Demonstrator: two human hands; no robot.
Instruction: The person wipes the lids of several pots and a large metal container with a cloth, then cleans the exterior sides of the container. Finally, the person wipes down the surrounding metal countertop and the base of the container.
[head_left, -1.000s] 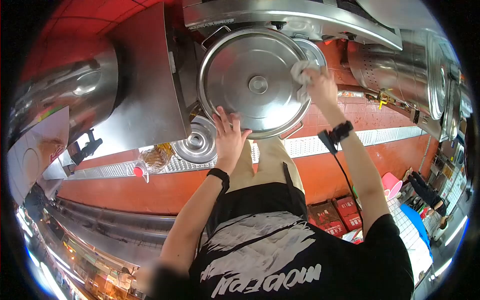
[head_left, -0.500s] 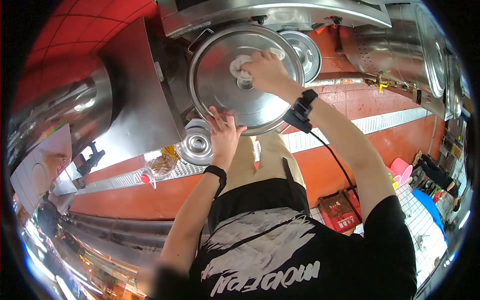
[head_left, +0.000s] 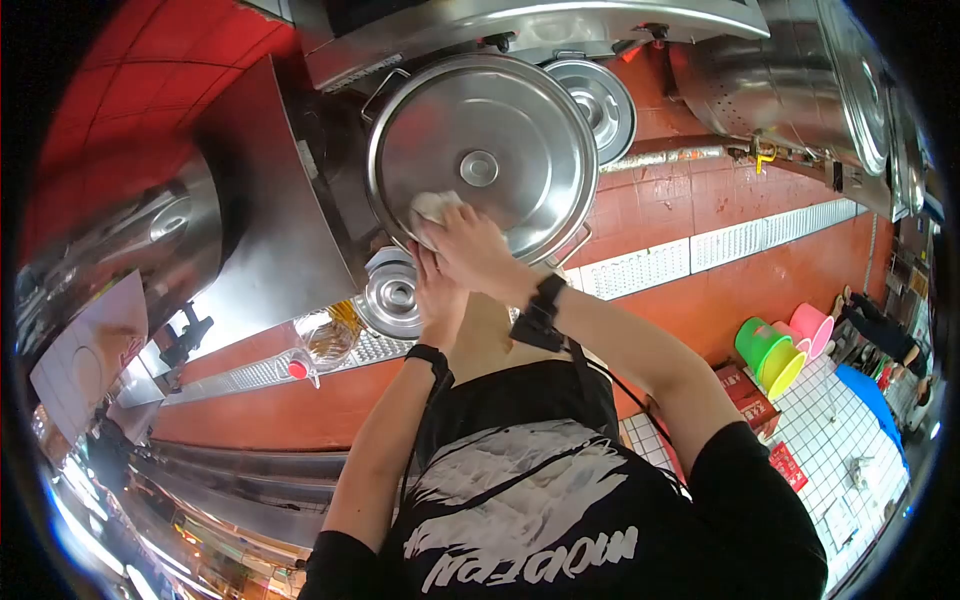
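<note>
A large round stainless steel lid [head_left: 530,130] with a raised rim lies on a big steel pot whose loop handle [head_left: 574,246] sticks out at the side. My right hand [head_left: 472,248] is closed over a white cloth [head_left: 434,206] and presses it on the lid's near left part. Partly behind it, my left hand [head_left: 437,295] rests at the near rim. Its visible fingers are stretched out on the edge; the others are hidden by my right hand.
Smaller steel lids stand behind right [head_left: 603,105] and at near left [head_left: 392,294]. A steel panel [head_left: 280,200] rises on the left, beside a clear plastic bottle [head_left: 325,340]. A drain grate [head_left: 640,268] crosses the red floor. Coloured tubs [head_left: 765,350] and a person [head_left: 880,330] are at right.
My right hand has swept the cloth from the lid's far middle toward me and leftward, beside my left hand. My left hand has slid slightly toward the rim. The view has shifted a little.
</note>
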